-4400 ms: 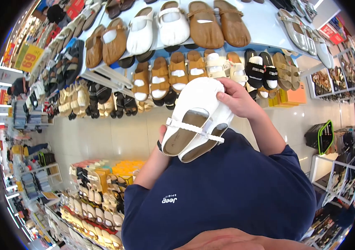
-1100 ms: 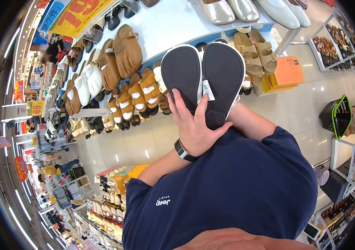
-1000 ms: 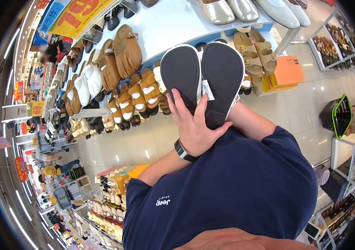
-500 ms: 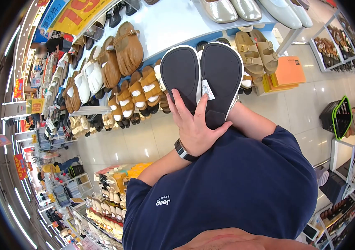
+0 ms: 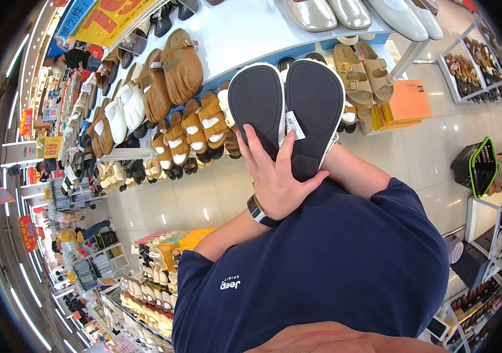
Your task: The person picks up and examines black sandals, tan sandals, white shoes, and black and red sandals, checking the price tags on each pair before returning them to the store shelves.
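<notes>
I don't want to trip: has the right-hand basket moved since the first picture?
No, the basket still sits by the same end of the white rack.

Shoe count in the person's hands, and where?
2. The left shoe and the right shoe, side by side, soles to the camera. The left hand lies across their lower ends. Anything behind them is hidden.

The white, round-toed shoes (image 5: 283, 107) have turned over, showing flat black soles (image 5: 314, 94). The bare left hand (image 5: 276, 179) has come onto them.
</notes>
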Tool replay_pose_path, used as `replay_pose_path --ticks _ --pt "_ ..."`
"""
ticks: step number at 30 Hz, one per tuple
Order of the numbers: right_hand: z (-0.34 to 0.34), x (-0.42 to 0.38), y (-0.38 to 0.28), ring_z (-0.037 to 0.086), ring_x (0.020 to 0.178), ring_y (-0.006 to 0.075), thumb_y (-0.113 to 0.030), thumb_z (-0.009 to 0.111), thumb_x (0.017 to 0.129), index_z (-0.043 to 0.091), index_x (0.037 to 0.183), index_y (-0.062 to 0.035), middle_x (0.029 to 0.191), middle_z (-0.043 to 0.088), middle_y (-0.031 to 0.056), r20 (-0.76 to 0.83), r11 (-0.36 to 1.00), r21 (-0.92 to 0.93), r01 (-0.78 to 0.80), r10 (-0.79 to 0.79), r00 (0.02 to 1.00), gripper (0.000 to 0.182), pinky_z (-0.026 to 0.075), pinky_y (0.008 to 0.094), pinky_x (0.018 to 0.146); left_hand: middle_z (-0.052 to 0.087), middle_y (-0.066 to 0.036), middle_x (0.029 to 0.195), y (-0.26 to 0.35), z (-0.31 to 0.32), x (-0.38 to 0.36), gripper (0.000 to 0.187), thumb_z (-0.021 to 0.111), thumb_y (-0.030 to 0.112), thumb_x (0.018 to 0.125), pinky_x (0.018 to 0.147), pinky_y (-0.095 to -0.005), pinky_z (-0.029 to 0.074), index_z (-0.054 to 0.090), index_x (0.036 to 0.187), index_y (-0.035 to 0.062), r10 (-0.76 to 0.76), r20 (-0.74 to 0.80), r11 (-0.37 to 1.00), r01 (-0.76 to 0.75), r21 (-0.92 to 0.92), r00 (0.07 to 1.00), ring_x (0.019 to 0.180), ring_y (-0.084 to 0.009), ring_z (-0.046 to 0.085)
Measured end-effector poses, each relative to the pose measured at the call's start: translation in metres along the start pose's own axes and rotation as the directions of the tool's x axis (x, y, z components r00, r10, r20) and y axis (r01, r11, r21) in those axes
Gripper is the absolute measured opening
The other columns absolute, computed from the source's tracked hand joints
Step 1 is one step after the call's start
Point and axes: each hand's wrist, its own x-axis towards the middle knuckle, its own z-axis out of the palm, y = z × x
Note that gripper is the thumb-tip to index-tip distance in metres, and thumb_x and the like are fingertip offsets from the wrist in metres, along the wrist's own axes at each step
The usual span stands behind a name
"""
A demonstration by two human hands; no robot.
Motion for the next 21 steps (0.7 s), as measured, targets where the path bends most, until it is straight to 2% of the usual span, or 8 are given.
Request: replay_pose_path --ticks 4,8,9,10,12,15,17,21 --pt "-0.006 -0.003 -0.002 0.062 0.104 0.0194 -0.018 0.05 0.098 0.049 0.132 -0.0036 0.12 0.06 0.0102 0.042 0.999 -0.033 0.002 -0.001 0.999 0.037 0.053 0.0362 0.089 0.006 -0.038 0.147 -0.004 0.002 -0.002 0.103 0.089 0.046 0.053 0.106 -0.0623 0.022 0.039 0.136 0.0107 -0.008 0.023 1.0 0.008 -0.007 1.0 0.136 -0.0553 0.012" --pt "-0.027 0.001 -0.011 0.062 0.104 0.0192 -0.017 0.05 0.098 0.049 0.132 -0.0036 0.12 0.061 0.0101 0.138 0.997 -0.061 -0.045 0.054 0.989 0.037 0.054 0.036 0.089 0.012 -0.031 0.148 -0.031 0.019 -0.016 0.113 0.085 0.055 0.057 0.108 -0.0584 0.021 0.026 0.142 0.0119 -0.043 -0.21 0.876 -0.064 -0.478 0.977 0.137 -0.049 0.017" --pt "-0.027 0.004 -0.008 0.062 0.103 0.0192 -0.017 0.05 0.098 0.049 0.132 -0.0036 0.12 0.061 0.0101 0.161 0.996 -0.068 -0.058 0.068 0.985 0.037 0.054 0.0359 0.089 0.012 -0.03 0.149 -0.042 0.029 -0.02 0.116 0.085 0.057 0.056 0.11 -0.0561 0.02 0.023 0.143 0.0113 -0.091 -0.261 0.771 -0.098 -0.629 0.961 0.138 -0.0457 0.017" --pt "-0.011 0.009 -0.03 0.057 0.109 0.0204 -0.016 0.061 0.091 0.058 0.121 -0.0057 0.124 0.056 0.0089 0.149 0.84 -0.542 -0.026 0.126 0.981 0.031 0.048 0.0351 0.093 0.013 -0.028 0.149 -0.045 0.032 -0.021 0.119 0.085 0.058 0.055 0.112 -0.0538 0.018 0.021 0.143 0.0106 -0.142 -0.305 0.64 -0.148 -0.754 0.942 0.14 -0.0423 0.018" --pt "0.0 0.035 -0.041 0.048 0.116 0.022 -0.018 0.078 0.073 0.063 0.098 -0.0074 0.129 0.047 0.0129 0.318 0.879 -0.445 -0.173 0.335 0.887 0.031 0.04 0.0344 0.094 0.03 -0.014 0.146 -0.04 0.028 -0.022 0.078 0.057 0.057 0.087 0.113 -0.0454 0.021 0.026 0.141 0.0105 -0.496 -0.192 0.341 -0.014 -0.94 0.847 0.138 -0.0273 0.028" --pt "0.034 0.043 -0.071 0.043 0.121 0.0293 0.001 0.066 0.061 0.061 0.088 -0.0035 0.128 0.046 0.0115 0.385 0.548 -0.829 0.113 0.412 0.826 0.027 0.039 0.0363 0.096 0.038 -0.011 0.145 -0.054 0.005 -0.03 0.077 0.029 0.067 0.092 0.112 -0.0455 0.027 0.03 0.144 0.0105 -0.446 0.423 -0.49 0.18 -0.853 0.789 0.135 -0.0279 0.037" --pt "0.062 0.047 -0.075 0.044 0.121 0.0364 0.007 0.063 0.058 0.062 0.088 -0.0031 0.127 0.048 0.0124 0.52 0.214 -0.853 0.476 0.422 0.743 0.032 0.04 0.0396 0.098 0.039 -0.01 0.146 -0.06 -0.019 -0.019 0.084 0.021 0.073 0.09 0.11 -0.0468 0.031 0.03 0.146 0.0119 -0.265 0.538 -0.637 0.274 -0.721 0.8 0.132 -0.0293 0.041" --pt "0.09 0.061 -0.077 0.045 0.122 0.037 0.004 0.066 0.057 0.062 0.084 -0.0037 0.123 0.05 0.0123 0.557 0.078 -0.798 0.598 0.477 0.68 0.028 0.041 0.0438 0.098 0.037 -0.01 0.148 -0.048 -0.044 -0.008 0.086 0.019 0.076 0.088 0.11 -0.0506 0.031 0.028 0.147 0.0151 -0.162 0.651 -0.818 0.268 -0.509 0.741 0.134 -0.0308 0.039"
